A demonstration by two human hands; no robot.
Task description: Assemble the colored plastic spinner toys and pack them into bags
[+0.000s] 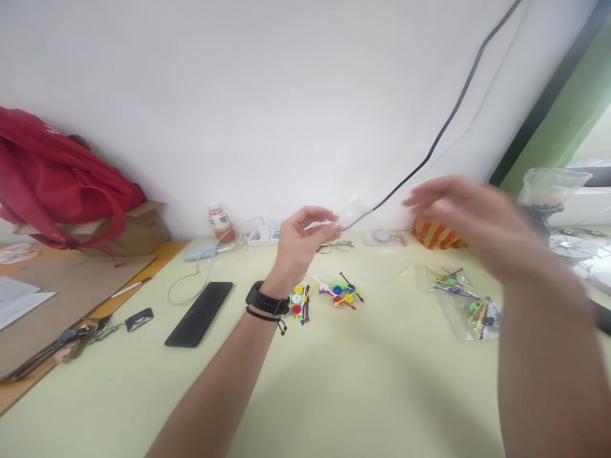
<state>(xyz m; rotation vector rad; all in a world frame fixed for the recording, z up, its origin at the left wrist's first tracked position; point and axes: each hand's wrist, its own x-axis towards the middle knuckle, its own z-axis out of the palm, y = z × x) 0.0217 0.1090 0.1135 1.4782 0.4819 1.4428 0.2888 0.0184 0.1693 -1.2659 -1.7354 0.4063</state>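
My left hand (305, 238), with a black watch on its wrist, is raised over the desk, thumb and fingers pinched on a clear plastic bag (353, 208). Farther right, my right hand (458, 213) is smeared by motion, so its fingers cannot be made out. Under and beside my left hand lie two small groups of colourful plastic spinner arrows (344, 292) with round discs; the nearer group (300, 303) is partly behind the watch. Below my right hand, two clear bags (480, 318) hold more such coloured pieces.
A black phone (199, 314) lies left of my forearm, with keys (81, 337) beyond it. A bottle (220, 224), glasses (335, 246) and a power strip (267, 233) sit near the wall. A red bag (62, 172) rests on a cardboard box (138, 230) at far left.
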